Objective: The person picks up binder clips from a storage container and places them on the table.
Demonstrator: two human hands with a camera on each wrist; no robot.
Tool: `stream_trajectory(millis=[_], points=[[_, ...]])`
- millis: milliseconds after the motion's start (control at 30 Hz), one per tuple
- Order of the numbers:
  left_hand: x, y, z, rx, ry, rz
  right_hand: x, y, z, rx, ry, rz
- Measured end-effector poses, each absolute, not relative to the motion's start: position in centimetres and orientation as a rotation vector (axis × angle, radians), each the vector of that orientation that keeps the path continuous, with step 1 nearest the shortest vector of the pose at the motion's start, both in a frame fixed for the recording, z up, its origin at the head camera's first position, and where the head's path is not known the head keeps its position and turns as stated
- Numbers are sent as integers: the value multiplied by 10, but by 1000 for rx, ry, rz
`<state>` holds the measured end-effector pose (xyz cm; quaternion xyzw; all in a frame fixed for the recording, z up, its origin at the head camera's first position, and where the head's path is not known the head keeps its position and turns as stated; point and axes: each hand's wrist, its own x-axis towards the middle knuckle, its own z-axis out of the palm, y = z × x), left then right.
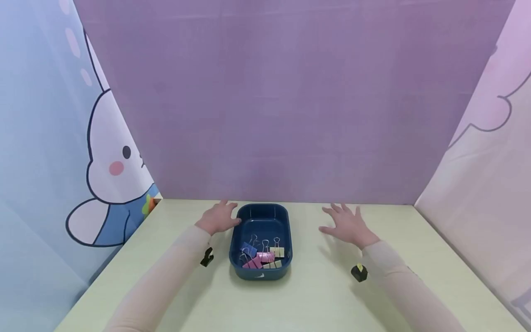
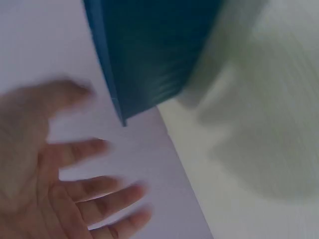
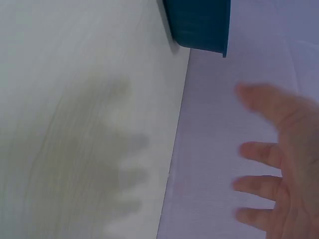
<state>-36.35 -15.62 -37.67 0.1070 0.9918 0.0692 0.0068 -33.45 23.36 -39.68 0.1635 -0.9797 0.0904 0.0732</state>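
Note:
A dark blue rectangular tray (image 1: 260, 275) stands on the pale table in the head view. Several binder clips lie at its near end: a blue clip (image 1: 249, 250), pink clips (image 1: 266, 257) and pale yellow clips (image 1: 277, 252), their wire handles upward. My left hand (image 1: 217, 218) is just left of the tray, fingers spread, thumb close to the rim. In the left wrist view the left hand (image 2: 55, 184) shows an empty palm beside the tray wall (image 2: 149, 55). My right hand (image 1: 347, 226) hovers farther off to the right, fingers spread and holding nothing.
A purple panel (image 1: 269, 101) rises along the table's far edge. Printed curtains (image 1: 41, 161) hang on the left, and a pale curtain (image 1: 489, 184) on the right. The table (image 1: 315, 304) extends around the tray. Each wrist carries a small dark device (image 1: 359, 273).

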Motion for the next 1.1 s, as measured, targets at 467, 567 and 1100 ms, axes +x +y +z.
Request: stream_trajectory(millis=[467,567,1100], points=[[-358,-160,-359,179,2734,630,-331,240,-392,498,-3163,479],[-358,-160,-359,99,2624,836,-330,242,-392,492,-3162,474],[-349,-167,-373,-120,2234,1233,-323,244,-392,485,-3160,518]])
